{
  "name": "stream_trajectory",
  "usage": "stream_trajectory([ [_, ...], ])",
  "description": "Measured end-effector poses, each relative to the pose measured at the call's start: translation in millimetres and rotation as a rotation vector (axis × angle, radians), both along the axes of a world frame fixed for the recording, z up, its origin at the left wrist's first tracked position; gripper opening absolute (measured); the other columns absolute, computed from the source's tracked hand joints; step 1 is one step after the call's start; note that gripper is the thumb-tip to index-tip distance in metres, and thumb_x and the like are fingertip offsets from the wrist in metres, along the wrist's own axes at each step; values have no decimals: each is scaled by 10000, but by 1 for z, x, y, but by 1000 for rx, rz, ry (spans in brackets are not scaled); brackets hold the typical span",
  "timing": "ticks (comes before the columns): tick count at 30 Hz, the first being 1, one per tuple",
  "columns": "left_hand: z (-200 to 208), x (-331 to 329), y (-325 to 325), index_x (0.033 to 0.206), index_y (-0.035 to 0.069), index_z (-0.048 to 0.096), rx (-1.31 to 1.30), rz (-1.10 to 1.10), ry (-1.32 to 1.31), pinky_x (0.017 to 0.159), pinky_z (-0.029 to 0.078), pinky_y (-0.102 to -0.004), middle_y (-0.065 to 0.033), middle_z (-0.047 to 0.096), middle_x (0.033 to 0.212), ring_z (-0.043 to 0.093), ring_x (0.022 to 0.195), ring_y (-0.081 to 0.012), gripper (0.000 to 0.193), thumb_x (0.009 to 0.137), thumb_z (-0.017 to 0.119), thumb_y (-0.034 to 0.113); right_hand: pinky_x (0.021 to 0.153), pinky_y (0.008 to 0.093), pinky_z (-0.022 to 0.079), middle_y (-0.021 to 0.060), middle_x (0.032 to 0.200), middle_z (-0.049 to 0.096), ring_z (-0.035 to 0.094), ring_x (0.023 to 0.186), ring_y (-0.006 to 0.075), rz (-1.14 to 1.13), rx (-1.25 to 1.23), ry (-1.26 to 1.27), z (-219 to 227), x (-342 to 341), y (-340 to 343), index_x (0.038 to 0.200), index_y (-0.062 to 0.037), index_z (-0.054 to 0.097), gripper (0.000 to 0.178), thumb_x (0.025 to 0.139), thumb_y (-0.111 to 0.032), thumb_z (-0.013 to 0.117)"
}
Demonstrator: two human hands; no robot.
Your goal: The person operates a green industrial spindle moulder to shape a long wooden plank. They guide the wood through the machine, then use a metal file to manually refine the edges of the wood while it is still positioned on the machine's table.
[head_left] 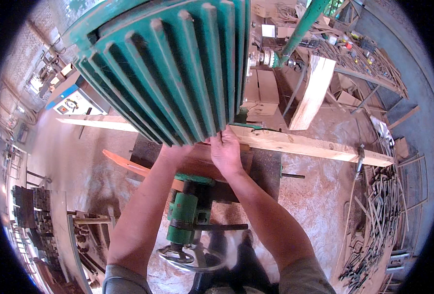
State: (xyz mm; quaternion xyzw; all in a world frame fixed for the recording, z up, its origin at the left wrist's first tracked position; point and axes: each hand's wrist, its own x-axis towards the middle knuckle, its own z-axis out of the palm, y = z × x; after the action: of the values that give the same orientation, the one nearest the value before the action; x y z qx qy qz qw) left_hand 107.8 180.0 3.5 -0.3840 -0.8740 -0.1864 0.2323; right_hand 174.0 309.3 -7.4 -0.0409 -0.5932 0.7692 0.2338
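A large green finned machine housing fills the upper middle and hides part of the work. Both my arms reach to its lower edge. My left hand goes in beneath the fins, its fingers hidden. Beside it, my right hand is closed with bent fingers; what they hold is hidden. A reddish-brown wooden piece lies under and between my hands, on the dark machine table. Just beyond my hands, a long pale timber beam runs crosswise behind the housing.
Below the table are a green column and a metal handwheel. A clamp grips the beam's right end. A pale board slants at the upper right. Many clamps lie at right; an orange strip juts out left.
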Motion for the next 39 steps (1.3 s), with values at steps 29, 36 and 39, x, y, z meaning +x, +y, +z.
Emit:
stream_trajectory([
  [29, -48, -9, 14, 1163, 172, 512, 191, 143, -28, 943, 341, -490, -101, 457, 1245, 403, 1160, -332, 465, 765, 588, 401, 744, 381, 468, 247, 900, 590, 565, 902, 368, -2, 867, -371, 1, -26, 18, 891, 64, 560, 209, 739, -78, 569],
  [36, -43, -4, 21, 1149, 157, 518, 273, 79, 17, 939, 351, -471, -94, 460, 1236, 427, 1129, -312, 439, 772, 585, 371, 626, 369, 420, 198, 789, 566, 535, 754, 304, 69, 520, -482, 23, -15, 15, 880, 6, 541, 195, 703, -56, 592],
  [39, -32, -1, 32, 1134, 139, 528, 254, 68, 26, 930, 362, -444, -89, 480, 1205, 448, 1095, -307, 421, 776, 585, 352, 363, 331, 337, 84, 548, 516, 479, 429, 178, 48, 495, -480, 1, -22, 27, 755, -25, 487, 119, 692, -19, 588],
])
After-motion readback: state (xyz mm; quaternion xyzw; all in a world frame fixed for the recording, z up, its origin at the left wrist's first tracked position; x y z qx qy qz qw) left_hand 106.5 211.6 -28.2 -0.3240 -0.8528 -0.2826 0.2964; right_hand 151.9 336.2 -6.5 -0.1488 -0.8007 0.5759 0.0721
